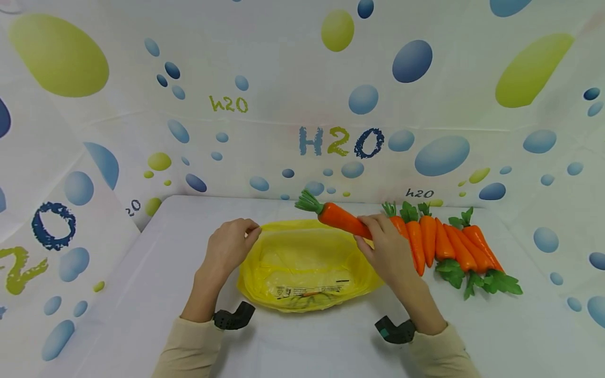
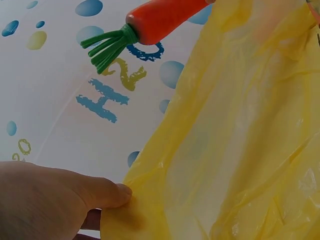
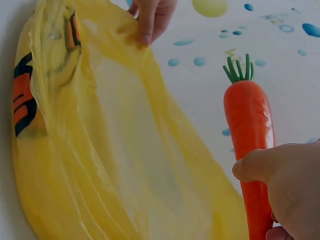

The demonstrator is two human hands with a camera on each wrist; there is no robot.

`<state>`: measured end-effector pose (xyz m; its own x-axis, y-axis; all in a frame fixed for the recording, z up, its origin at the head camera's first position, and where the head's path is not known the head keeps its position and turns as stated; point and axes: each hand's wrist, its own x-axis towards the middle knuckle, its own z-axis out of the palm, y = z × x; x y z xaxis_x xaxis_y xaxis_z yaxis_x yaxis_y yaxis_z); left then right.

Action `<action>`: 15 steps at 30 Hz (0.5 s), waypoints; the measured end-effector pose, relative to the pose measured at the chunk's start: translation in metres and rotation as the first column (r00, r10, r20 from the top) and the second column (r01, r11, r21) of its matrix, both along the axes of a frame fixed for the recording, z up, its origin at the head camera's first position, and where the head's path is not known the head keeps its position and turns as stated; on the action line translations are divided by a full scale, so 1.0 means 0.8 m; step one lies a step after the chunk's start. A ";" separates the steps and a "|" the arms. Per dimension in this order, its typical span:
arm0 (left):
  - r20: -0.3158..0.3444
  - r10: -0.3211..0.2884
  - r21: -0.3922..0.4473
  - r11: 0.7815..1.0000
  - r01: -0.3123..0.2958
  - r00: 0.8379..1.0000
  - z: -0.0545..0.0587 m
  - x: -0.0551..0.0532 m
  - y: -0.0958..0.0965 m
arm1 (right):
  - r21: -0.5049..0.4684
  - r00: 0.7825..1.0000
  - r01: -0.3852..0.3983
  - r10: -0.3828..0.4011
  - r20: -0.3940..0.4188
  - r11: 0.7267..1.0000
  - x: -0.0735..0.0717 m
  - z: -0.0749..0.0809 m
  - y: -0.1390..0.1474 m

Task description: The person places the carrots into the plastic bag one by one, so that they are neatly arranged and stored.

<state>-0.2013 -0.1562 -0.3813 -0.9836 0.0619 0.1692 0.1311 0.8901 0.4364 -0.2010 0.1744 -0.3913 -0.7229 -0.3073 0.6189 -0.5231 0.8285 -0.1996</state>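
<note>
A yellow plastic bag [image 1: 302, 262] lies on the table with its mouth spread toward the camera. My left hand [image 1: 231, 244] pinches the bag's upper left edge between thumb and fingers; the left wrist view shows the thumb [image 2: 117, 194] on the thin film. My right hand [image 1: 389, 252] grips an orange carrot [image 1: 344, 219] by its lower part, held above the bag's right upper rim. Its short green stalk tuft [image 1: 309, 201] points left and up. In the right wrist view the carrot [image 3: 247, 117] stands upright beside the bag, thumb across it.
To the right, several more carrots [image 1: 444, 241] lie in a row, some leafy tops facing away and others toward the camera. White cloth covers the table [image 1: 156, 294]. A printed curtain [image 1: 283, 63] with blue and green spots hangs behind it. Both wrists wear black camera mounts [image 1: 235, 316].
</note>
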 end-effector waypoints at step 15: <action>0.016 -0.004 0.021 1.000 0.004 1.000 -0.001 -0.001 -0.001 | 0.088 0.998 -0.064 0.064 0.001 0.994 0.004 -0.013 -0.027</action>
